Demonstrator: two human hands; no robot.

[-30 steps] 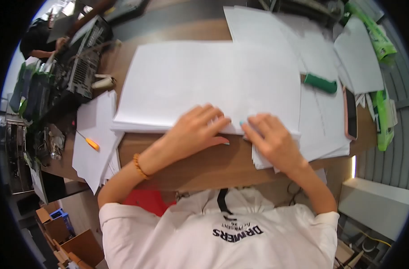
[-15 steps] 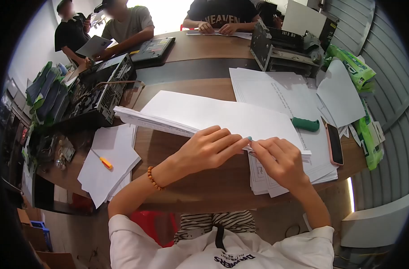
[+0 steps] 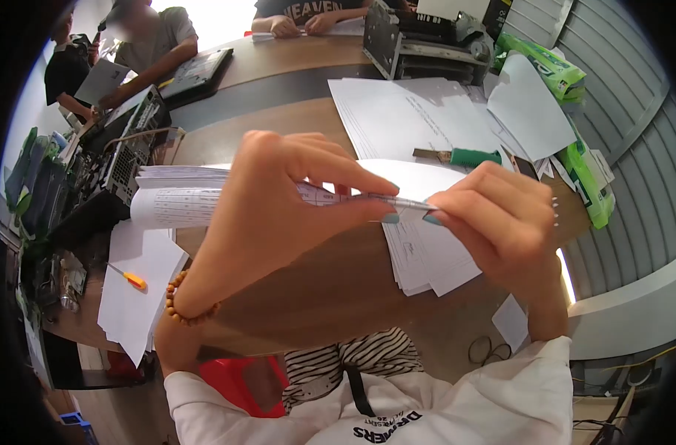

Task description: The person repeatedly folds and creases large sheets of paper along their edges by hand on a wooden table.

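Note:
Both hands hold a stack of printed paper sheets (image 3: 182,206) raised above the table. My left hand (image 3: 271,200), with a beaded bracelet on its wrist, pinches the near edge between thumb and fingers. Close to its right, my right hand (image 3: 501,222) pinches the same edge at a corner. The sheets curve away to the left, showing a printed table. Beyond my right hand lies a green-handled tool (image 3: 475,157) on other papers (image 3: 419,111). My hands hide part of the stack.
An orange-handled screwdriver (image 3: 135,280) lies on papers (image 3: 141,304) at the left. Behind are an opened computer case (image 3: 126,159), a laptop (image 3: 197,78) and a metal machine frame (image 3: 427,48). Green packages (image 3: 586,174) and a phone (image 3: 527,167) are at the right. Several people are across the table.
Both hands and the stack have risen closer to the camera, and the sheets now bend. The view has shifted, so the background sits further left and higher.

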